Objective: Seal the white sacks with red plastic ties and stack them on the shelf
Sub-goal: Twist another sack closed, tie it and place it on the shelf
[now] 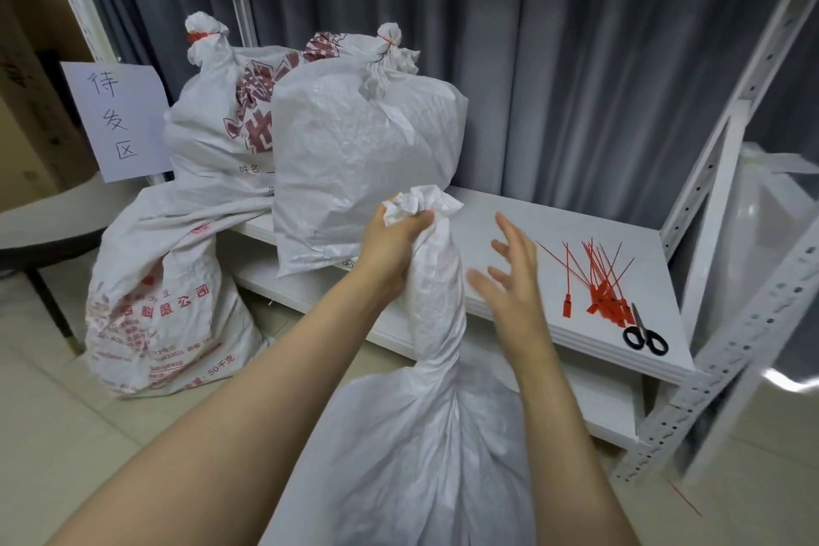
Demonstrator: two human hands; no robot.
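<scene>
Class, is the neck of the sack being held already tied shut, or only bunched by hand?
Only bunched: the left hand grips the sack's neck; no red tie on it.

- My left hand (pixel 392 248) is closed round the twisted neck of the sack (pixel 425 434) in front of me, and that neck stands between my two hands.
- My right hand (pixel 514 275) hangs spread just beside the neck, touching nothing; I see clear air from it across to the red ties (pixel 598 284).
- The shelf board (pixel 532 226) is bare between the tied sack (pixel 363 160) and the ties.
- Scissors (pixel 645 335) lie at the board's front edge, just beside the ties.
- The shelf's left half is blocked by the tied sack and a printed sack (pixel 212 124) behind it.
- A white upright post (pixel 727 164) closes the right side.
- Another sack (pixel 155 306) on the floor fills the left approach.
</scene>
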